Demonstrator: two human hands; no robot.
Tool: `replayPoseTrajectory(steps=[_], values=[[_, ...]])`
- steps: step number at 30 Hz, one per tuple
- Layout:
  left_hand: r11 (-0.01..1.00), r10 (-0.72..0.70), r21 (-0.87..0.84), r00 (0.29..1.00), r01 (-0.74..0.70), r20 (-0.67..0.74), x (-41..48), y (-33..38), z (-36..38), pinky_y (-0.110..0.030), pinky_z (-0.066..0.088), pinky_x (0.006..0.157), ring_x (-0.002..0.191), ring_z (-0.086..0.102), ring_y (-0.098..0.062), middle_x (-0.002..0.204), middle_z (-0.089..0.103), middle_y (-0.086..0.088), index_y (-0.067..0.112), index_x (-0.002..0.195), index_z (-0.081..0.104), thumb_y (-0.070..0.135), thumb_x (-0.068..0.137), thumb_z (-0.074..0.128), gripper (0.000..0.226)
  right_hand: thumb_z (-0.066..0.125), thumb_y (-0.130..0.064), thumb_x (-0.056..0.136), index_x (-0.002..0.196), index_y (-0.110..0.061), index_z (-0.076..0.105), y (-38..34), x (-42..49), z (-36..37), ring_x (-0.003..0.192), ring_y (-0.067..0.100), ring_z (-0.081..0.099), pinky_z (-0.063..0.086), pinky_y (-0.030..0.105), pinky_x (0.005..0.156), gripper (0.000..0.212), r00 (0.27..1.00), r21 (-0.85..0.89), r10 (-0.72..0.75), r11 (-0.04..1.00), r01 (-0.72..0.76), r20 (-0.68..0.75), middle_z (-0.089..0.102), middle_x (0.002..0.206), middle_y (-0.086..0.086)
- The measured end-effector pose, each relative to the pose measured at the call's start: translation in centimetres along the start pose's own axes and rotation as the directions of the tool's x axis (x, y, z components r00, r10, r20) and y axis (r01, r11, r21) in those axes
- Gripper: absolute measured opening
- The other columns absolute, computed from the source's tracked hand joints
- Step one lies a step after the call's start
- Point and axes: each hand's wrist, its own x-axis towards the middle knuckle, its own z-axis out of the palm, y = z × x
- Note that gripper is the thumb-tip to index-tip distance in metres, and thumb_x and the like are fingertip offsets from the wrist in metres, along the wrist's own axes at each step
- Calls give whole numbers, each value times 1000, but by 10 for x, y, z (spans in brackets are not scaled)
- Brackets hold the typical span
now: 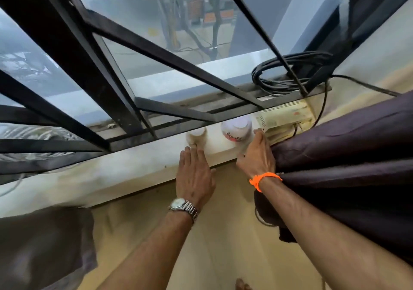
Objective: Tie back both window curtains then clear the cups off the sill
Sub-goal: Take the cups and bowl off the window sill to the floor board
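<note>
Two cups stand on the pale window sill [125, 169]: a plain white cup [197, 136] and, to its right, a white cup with a red pattern [236, 129]. My left hand [194, 175], wearing a metal watch, reaches toward the plain cup with fingers extended, its fingertips at the cup's base. My right hand [257, 153], with an orange wrist thread, is just right of the patterned cup, fingers apart, holding nothing. A dark purple curtain [344, 155] is bunched at the right. Another dark curtain [42, 245] hangs at the lower left.
Black window bars [93, 50] run just behind the cups. A coil of black cable [288, 73] lies on the sill's far right. A cream box-shaped device [283, 117] sits next to the patterned cup. Beige wall lies below the sill.
</note>
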Motion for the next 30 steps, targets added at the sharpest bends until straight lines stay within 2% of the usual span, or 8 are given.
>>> replayPoseTrajectory(steps=[4,8,11,16,19,22,26,30], values=[[984,-150,-114,983,137,-111,15,4,18,-41,37,107,117,47,-31,128,48,-15,2,131,39,41,85,59,64,74,-26,72,134,-2,34,1,20,17,130,35,43,43,43,104,78,1000,84,14,996,-13,-15,44,137,17],[918,-339,-277,925,285,-171,27,4,26,-42,47,91,104,54,-31,116,55,-15,3,123,43,40,81,67,61,80,-37,67,131,-5,35,2,34,27,125,37,47,46,45,100,85,997,99,20,995,-12,-74,47,133,17],[906,-388,-265,900,331,-199,35,2,32,-41,44,90,105,53,-30,116,55,-13,5,123,43,47,80,66,65,80,-42,65,133,-4,35,2,39,32,130,37,44,43,45,104,89,989,110,17,994,-1,-149,45,138,18],[890,-430,-283,865,357,-259,50,-4,36,-43,39,91,107,48,-28,117,52,-8,9,120,41,55,75,67,69,77,-45,68,138,-6,37,-10,40,44,143,30,29,28,42,116,89,958,12,-87,996,93,-273,32,154,15],[883,-444,-287,858,370,-259,61,-6,39,-44,37,90,104,46,-28,112,50,-8,10,114,42,65,75,61,70,76,-47,70,140,-5,35,-19,43,49,146,30,25,25,43,118,92,958,-2,-106,994,109,-268,32,154,16],[871,-468,-296,844,392,-260,72,-7,39,-43,35,83,97,45,-28,100,51,-7,12,97,42,76,74,52,69,74,-49,72,138,1,37,-25,46,48,146,34,25,20,46,121,91,958,-72,-150,988,137,-245,37,149,21],[835,-515,-354,826,421,-231,80,-5,35,-41,31,80,98,45,-28,92,53,-4,15,84,44,79,72,53,66,76,-42,71,125,2,47,-30,40,47,132,36,41,26,47,118,75,923,-126,-291,955,267,-250,52,131,21],[803,-549,-409,804,433,-227,82,-5,32,-33,23,77,96,42,-21,87,53,1,15,90,58,79,74,50,66,77,-35,70,111,-1,52,-33,39,46,119,33,49,39,42,107,58,909,-97,-336,942,321,-247,57,117,17]])
